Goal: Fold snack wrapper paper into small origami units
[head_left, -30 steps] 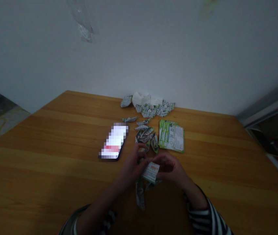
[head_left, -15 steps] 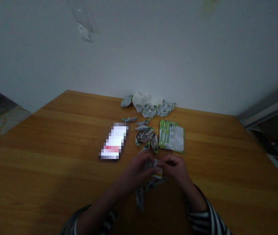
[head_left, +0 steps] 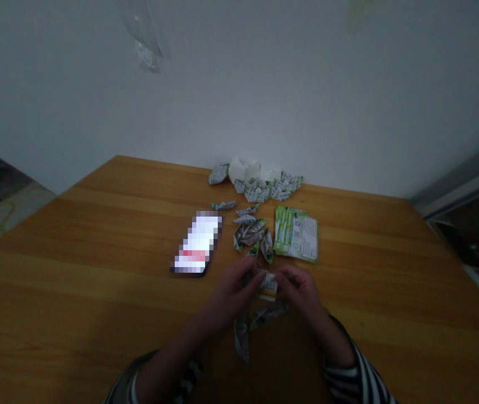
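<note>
Between both hands is a small folded piece of printed paper [head_left: 268, 287], white with an orange strip at its lower edge. My left hand [head_left: 239, 283] pinches its left side between thumb and fingers. My right hand [head_left: 300, 285] is closed on its right side, thumb and forefinger at the edge. Just below lie a folded paper piece [head_left: 268, 315] with green edges and another long folded piece [head_left: 241, 339]. Beyond the hands rests a cluster of folded paper pieces [head_left: 250, 231]. A stack of flat green and white printed sheets [head_left: 296, 234] lies to the right of them.
A phone [head_left: 197, 244] with a lit, blurred screen lies left of the folded papers. Along the wall sit joined folded papers [head_left: 257, 189] and crumpled white tissue [head_left: 243, 170]. A clear plastic bag [head_left: 146, 53] hangs on the wall behind the wooden table [head_left: 96, 235].
My hands have shifted slightly on the paper, and the left thumb has drawn back to the left. More of the paper's printed face and orange strip now shows.
</note>
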The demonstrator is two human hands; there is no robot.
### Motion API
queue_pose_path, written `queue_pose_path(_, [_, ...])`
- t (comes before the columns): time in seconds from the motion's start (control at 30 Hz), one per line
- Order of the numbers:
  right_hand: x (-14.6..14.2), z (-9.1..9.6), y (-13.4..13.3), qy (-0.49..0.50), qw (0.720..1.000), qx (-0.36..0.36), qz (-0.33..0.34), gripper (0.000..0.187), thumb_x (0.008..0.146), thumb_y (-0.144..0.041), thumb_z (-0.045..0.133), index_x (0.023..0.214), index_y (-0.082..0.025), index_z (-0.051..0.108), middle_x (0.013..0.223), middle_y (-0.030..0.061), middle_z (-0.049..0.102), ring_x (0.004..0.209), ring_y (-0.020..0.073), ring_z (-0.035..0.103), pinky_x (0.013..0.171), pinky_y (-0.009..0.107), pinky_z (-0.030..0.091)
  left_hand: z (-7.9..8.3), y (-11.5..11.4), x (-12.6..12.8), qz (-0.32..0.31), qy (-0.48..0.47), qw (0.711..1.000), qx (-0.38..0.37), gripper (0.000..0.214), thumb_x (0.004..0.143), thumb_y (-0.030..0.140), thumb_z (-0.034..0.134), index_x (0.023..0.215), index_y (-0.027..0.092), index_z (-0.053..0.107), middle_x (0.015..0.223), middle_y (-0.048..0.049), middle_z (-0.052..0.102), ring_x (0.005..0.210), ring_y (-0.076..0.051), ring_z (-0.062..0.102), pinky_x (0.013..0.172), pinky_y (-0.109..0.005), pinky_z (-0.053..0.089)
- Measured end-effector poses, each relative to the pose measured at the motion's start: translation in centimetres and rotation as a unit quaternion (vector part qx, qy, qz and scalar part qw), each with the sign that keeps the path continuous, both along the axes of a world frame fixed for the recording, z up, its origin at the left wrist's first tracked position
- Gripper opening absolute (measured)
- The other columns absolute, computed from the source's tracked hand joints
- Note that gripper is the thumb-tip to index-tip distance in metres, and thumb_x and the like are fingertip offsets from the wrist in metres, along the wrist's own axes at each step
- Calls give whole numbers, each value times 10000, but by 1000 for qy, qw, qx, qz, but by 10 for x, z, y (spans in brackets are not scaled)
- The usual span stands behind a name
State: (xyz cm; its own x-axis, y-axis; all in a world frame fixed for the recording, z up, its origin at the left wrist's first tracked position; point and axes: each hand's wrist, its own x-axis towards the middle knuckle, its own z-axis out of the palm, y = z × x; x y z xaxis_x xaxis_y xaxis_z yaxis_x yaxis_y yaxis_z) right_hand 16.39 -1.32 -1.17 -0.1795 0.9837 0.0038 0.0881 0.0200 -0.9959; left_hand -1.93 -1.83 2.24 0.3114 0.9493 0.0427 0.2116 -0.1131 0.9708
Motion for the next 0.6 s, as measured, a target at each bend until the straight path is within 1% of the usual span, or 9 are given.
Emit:
queue_pose_path(0.13, [-1, 3, -3, -28, 999, 35, -13, 381, 832, -509, 599, 646, -178, 616, 554, -12, 571, 514, 121, 524, 471, 210, 414, -1, 0, 1, -1, -16, 1000, -13, 233, 924, 311, 487, 732, 179, 475, 733, 16, 473, 698, -130, 444, 639, -239, 348])
queue_pose_path(0.27, [-2, 2, -4, -26, 999, 32, -21, 387, 830, -515, 595, 644, -176, 612, 573, -4, 575, 534, 130, 531, 488, 218, 422, -1, 0, 2, 1, -29, 999, -18, 249, 922, 325, 486, 723, 177, 475, 734, 13, 478, 694, -130, 448, 632, -236, 347])
queue_pose_path(0.37, [-4, 3, -5, -32, 998, 32, -33, 401, 834, -513, 586, 614, -177, 586, 547, -12, 540, 514, 124, 502, 475, 216, 400, -1, 0, 2, 10, -37, 999, -28, 252, 917, 342, 495, 728, 175, 490, 727, 12, 487, 684, -129, 451, 619, -234, 341])
queue_pose_path(0.47, [-5, 4, -6, -43, 998, 35, -38, 405, 849, -495, 570, 596, -179, 565, 531, -17, 511, 505, 120, 477, 468, 215, 377, -4, 0, 2, 13, -36, 999, -33, 258, 914, 350, 503, 725, 175, 491, 702, 17, 475, 655, -122, 435, 597, -229, 333])
queue_pose_path(0.6, [-6, 2, -7, -57, 996, 49, -36, 375, 871, -459, 547, 624, -179, 582, 546, -11, 524, 518, 126, 481, 476, 220, 371, -10, 1, 2, 21, -22, 999, -30, 265, 905, 360, 521, 720, 170, 506, 681, 18, 481, 644, -120, 450, 597, -227, 358])
